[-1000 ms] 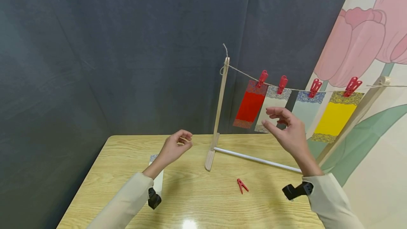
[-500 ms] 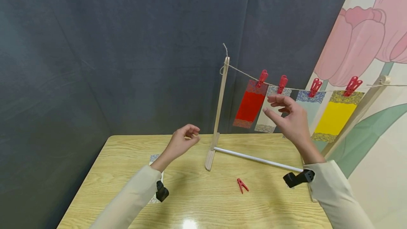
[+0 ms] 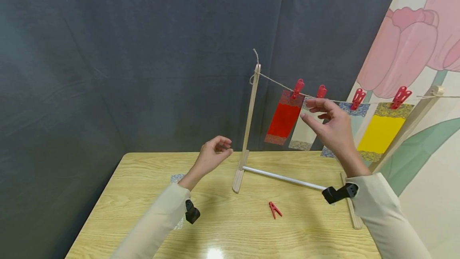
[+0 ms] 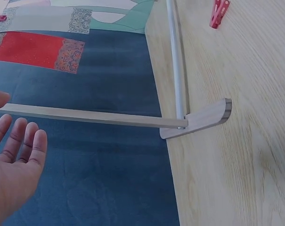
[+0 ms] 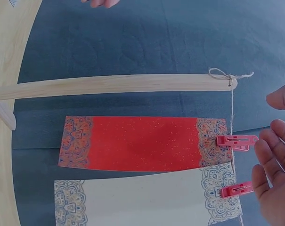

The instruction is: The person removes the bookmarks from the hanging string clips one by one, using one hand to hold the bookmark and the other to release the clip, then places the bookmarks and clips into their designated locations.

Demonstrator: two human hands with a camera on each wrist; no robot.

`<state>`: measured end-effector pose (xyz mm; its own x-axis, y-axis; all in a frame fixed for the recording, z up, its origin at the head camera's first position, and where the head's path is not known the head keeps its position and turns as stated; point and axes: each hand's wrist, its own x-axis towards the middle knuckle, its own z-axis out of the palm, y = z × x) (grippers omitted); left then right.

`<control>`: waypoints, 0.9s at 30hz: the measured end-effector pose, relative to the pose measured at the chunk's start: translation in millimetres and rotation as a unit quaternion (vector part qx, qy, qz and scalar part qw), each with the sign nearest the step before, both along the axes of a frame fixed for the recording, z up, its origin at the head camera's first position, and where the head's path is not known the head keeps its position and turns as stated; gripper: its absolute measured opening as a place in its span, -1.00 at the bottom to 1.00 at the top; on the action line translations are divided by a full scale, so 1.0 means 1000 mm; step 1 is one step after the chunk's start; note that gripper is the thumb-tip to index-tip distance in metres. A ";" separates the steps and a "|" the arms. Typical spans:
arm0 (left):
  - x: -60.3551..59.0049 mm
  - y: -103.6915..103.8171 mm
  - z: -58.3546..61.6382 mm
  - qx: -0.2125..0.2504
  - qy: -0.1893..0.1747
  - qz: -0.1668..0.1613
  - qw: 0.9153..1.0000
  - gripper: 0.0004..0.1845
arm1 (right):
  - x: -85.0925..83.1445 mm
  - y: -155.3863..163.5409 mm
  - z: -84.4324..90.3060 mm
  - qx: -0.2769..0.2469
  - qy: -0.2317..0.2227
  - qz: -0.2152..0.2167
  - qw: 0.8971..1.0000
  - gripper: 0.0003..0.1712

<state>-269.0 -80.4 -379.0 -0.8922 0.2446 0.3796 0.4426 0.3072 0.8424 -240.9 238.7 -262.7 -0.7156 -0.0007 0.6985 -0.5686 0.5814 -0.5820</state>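
Observation:
My right hand (image 3: 333,129) hovers before the string, fingers loosely bent, holding nothing. In the right wrist view its fingertips are beside the pink-red clothespins (image 5: 236,141) that clip the red card (image 5: 144,143) and the white patterned card (image 5: 137,200). In the head view, that hand covers part of the white card and of a pale blue card (image 3: 353,108); a yellow card (image 3: 382,131) hangs farther right. Left of the near wooden post (image 3: 250,115), my left hand (image 3: 213,156) is raised, its fingers loosely curved around nothing.
A loose red clothespin (image 3: 274,210) lies on the wooden table (image 3: 237,231). Another patterned card (image 3: 177,178) lies at left, mostly under my left forearm. A white rod (image 3: 284,178) joins the stand's feet; the right foot (image 3: 353,213) is partly behind my sleeve. Dark cloth (image 3: 161,71) hangs behind.
Both hands have risen a little. The left has shifted right, toward the near post; the right has moved up toward the clothespins and slightly right. The hanging cards stay as they were.

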 end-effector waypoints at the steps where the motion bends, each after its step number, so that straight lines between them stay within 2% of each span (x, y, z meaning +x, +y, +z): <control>1: 0.000 0.001 0.000 0.002 0.000 0.001 1.000 -0.80 | 0.000 0.001 0.001 0.001 0.001 -0.002 1.000 -0.63; 10: -0.004 0.013 0.002 0.020 -0.018 0.005 1.000 -0.77 | -0.005 0.002 0.012 0.004 0.013 -0.015 1.000 -0.62; 11: -0.003 0.014 0.004 0.023 -0.018 0.004 1.000 -0.76 | -0.005 0.002 0.014 0.004 0.013 -0.015 1.000 -0.62; 16: 0.016 0.021 0.031 0.030 -0.011 -0.005 0.999 -0.78 | -0.009 0.003 0.021 0.001 0.014 -0.017 1.000 -0.63; 18: 0.014 0.023 0.029 0.036 -0.011 -0.003 0.999 -0.78 | -0.010 0.003 0.024 0.000 0.011 -0.020 1.000 -0.63; 23: -0.008 0.027 0.007 0.047 -0.021 0.006 0.999 -0.77 | -0.013 0.002 0.030 0.005 -0.002 -0.027 1.000 -0.62; 27: -0.011 0.028 0.008 0.047 -0.026 0.004 0.999 -0.77 | -0.015 0.003 0.033 0.012 -0.018 -0.027 0.999 -0.58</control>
<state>-279.6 -52.3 -371.3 -0.9131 0.2024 0.3539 0.3956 0.2297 0.8892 -255.6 241.8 -230.1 -0.7399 0.0229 0.6723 -0.5143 0.6249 -0.5874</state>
